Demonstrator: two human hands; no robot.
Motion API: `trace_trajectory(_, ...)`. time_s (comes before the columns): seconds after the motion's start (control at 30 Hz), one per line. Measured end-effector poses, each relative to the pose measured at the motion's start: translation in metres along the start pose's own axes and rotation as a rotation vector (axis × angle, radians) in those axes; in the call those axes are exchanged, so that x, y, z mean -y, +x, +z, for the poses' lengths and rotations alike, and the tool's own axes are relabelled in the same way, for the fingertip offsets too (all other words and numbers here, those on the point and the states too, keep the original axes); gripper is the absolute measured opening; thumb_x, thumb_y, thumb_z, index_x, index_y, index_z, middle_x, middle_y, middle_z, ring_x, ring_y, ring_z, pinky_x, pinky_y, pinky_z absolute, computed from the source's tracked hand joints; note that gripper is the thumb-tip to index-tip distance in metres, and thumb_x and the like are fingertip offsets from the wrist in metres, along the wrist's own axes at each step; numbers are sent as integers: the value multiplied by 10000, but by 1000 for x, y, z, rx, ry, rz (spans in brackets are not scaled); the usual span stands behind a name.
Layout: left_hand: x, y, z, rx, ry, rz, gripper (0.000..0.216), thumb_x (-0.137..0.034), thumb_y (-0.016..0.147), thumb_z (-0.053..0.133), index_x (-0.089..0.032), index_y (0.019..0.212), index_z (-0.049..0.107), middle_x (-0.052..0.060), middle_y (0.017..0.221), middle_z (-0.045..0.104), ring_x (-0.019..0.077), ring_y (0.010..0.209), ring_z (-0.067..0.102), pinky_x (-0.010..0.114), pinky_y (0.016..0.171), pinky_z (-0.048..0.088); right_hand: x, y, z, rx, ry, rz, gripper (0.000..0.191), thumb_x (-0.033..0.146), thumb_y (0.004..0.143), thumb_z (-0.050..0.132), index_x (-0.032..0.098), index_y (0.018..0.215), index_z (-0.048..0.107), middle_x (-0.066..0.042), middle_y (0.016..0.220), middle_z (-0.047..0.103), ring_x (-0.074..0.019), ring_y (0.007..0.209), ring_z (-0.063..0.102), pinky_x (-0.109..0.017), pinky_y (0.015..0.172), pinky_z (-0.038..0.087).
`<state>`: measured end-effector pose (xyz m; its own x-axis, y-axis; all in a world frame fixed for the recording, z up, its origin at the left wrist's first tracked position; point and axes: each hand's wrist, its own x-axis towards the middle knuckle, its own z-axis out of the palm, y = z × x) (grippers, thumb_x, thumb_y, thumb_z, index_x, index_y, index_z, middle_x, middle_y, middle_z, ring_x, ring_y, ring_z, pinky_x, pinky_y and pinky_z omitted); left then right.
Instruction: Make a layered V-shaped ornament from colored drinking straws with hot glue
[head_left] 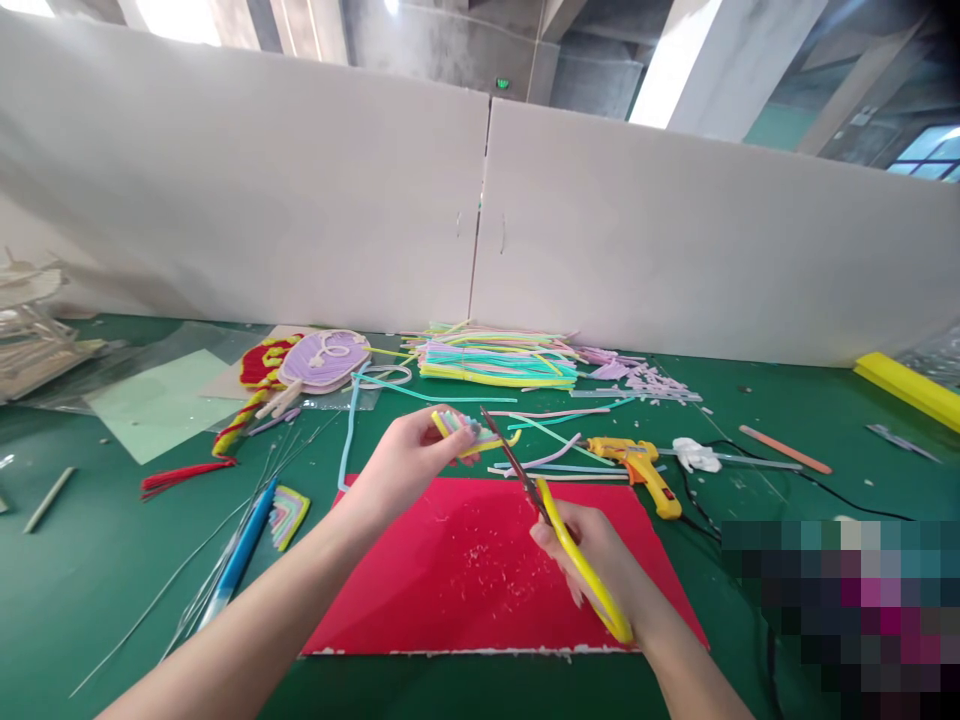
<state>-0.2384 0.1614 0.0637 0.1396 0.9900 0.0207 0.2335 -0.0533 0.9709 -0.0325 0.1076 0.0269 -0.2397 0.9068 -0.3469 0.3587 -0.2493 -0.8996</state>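
Between the fingers of my left hand [420, 450] is a small striped pipe-cleaner piece [450, 428] in pastel colours with a yellow edge. A yellow end sticks out of it to the right. My right hand [592, 550] grips yellow-handled scissors [559, 520], their dark blades pointing up and left close to the piece. Whether the blades touch it I cannot tell. Both hands are above a red board [465, 580] sprinkled with small pale scraps. A similar striped fan-shaped piece [287, 517] lies on the green table, left of my left forearm.
Bundled pipe cleaners [495, 365] lie at the back, with loose strips in front. A yellow glue gun [637, 468] with a black cord rests at right. Left are a purple fan-shaped craft [325, 360], a blue pen-like tool [244, 545] and thin wires. A white partition [300, 200] stands behind.
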Motion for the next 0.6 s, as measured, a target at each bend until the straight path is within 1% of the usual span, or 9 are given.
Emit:
trace_trajectory(0.13, -4, -2, 1, -1, 24, -22, 231, -387, 761, 571, -163, 706, 586, 9, 653, 660, 153, 647, 610, 254, 628, 451, -4, 5, 0, -14, -65, -41, 493, 666, 725, 535, 203, 635, 391, 63, 547, 341, -61, 423, 326, -203, 392, 253)
trace_trajectory(0.33, -2, -1, -1, 21, -23, -34, 226, -382, 755, 585, -162, 703, 592, 14, 684, 683, 156, 670, 632, 247, 646, 460, -5, 0, 4, 12, -99, -87, 531, 697, 744, 480, 209, 620, 313, 61, 532, 296, -64, 448, 259, -206, 398, 178)
trace_trajectory(0.43, 0, 1, -3, 25, -20, -20, 243, -402, 750, 588, -164, 703, 596, 15, 689, 686, 162, 675, 637, 254, 649, 466, -3, -1, 4, 32, -103, -135, 565, 752, 720, 441, 199, 639, 358, 44, 579, 328, -74, 497, 267, -211, 419, 186)
trace_trajectory(0.5, 2, 1, -3, 28, -14, -19, 239, -399, 749, 585, -165, 700, 593, 16, 682, 684, 163, 668, 637, 257, 644, 468, -2, -1, 4, 79, -95, -160, 593, 782, 714, 394, 190, 683, 411, 31, 621, 353, -81, 527, 280, -211, 429, 200)
trace_trajectory(0.6, 3, 2, -3, 35, 0, -18, 227, -384, 751, 577, -167, 687, 589, 17, 674, 678, 157, 655, 631, 256, 635, 471, -2, 0, 3, 129, -69, -181, 583, 766, 741, 378, 187, 743, 444, 24, 660, 370, -85, 552, 299, -209, 447, 236)
